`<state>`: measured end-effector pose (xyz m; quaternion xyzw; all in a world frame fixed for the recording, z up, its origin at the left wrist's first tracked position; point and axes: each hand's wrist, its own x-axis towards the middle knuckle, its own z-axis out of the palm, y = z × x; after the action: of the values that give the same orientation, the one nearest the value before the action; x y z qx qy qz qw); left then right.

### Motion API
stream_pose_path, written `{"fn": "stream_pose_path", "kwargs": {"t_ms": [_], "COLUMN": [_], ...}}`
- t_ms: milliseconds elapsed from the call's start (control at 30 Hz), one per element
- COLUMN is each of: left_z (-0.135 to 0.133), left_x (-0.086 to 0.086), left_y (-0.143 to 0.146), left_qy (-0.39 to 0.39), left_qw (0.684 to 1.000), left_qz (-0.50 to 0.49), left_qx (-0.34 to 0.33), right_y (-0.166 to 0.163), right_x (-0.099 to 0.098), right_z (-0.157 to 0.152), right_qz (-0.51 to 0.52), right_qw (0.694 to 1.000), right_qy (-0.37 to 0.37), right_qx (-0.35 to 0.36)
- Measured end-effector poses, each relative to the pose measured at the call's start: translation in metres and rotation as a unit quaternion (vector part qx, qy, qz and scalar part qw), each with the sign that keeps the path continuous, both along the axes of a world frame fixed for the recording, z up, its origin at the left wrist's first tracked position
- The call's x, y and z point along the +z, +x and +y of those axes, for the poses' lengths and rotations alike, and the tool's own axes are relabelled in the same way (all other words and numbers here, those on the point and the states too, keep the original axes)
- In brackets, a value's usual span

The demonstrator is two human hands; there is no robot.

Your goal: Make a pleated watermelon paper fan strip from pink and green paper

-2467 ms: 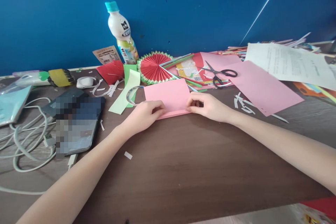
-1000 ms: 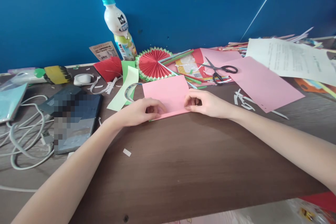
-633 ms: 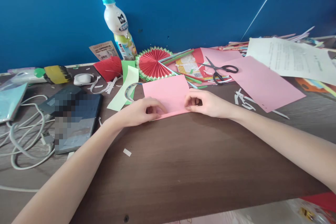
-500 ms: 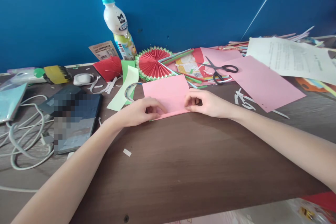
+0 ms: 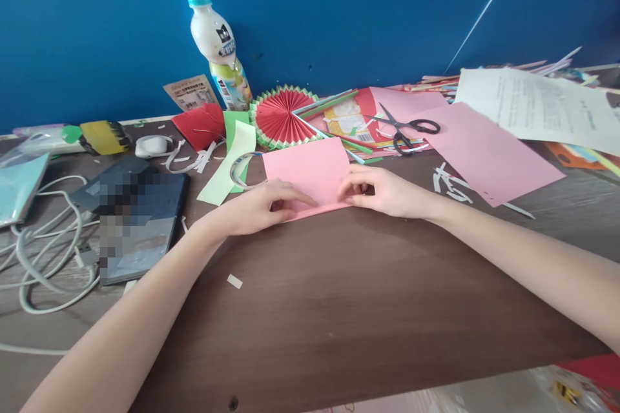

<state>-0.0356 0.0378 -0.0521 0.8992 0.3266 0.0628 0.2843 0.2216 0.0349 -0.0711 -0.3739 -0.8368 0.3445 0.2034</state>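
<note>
Left hand point(image 5: 259, 206), right hand point(image 5: 382, 191) pinching pink paper rectangle point(image 5: 307, 168), woodgrain table point(image 5: 339, 297)

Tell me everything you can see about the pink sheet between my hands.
The pink sheet is plain matte paper, rectangular, lying flat on the brown wooden table, just in front of the red pleated fan. Its near edge looks folded over into a narrow strip. The left hand pinches that edge toward its left end, and the right hand pinches its right corner.
</note>
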Motion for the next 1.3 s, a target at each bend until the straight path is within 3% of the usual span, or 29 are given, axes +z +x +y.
{"fn": "stream_pose_path", "kwargs": {"t_ms": [267, 733, 1033, 1300], "left_z": [0.0005, 0.0002, -0.0027, -0.0037], "left_x": [0.0006, 0.0000, 0.0033, -0.0048], "left_y": [0.0001, 0.0017, 0.0053, 0.0030], "left_qy": [-0.017, -0.010, 0.000, 0.011], "left_qw": [0.997, 0.994, 0.991, 0.990], "left_qz": [0.074, 0.107, 0.135, 0.139], "left_qx": [-0.008, -0.020, -0.008, 0.010], "right_y": [0.0041, 0.0045, 0.0034, 0.0055], "right_x": [-0.0042, -0.0098, -0.0066, -0.0094], "right_z": [0.0030, 0.0047, 0.0044, 0.0070], "right_qz": [0.007, -0.024, -0.033, -0.047], "right_qw": [0.999, 0.989, 0.984, 0.987], "right_qy": [0.003, 0.095, 0.114, 0.105], "right_qx": [0.036, 0.115, 0.135, 0.114]}}
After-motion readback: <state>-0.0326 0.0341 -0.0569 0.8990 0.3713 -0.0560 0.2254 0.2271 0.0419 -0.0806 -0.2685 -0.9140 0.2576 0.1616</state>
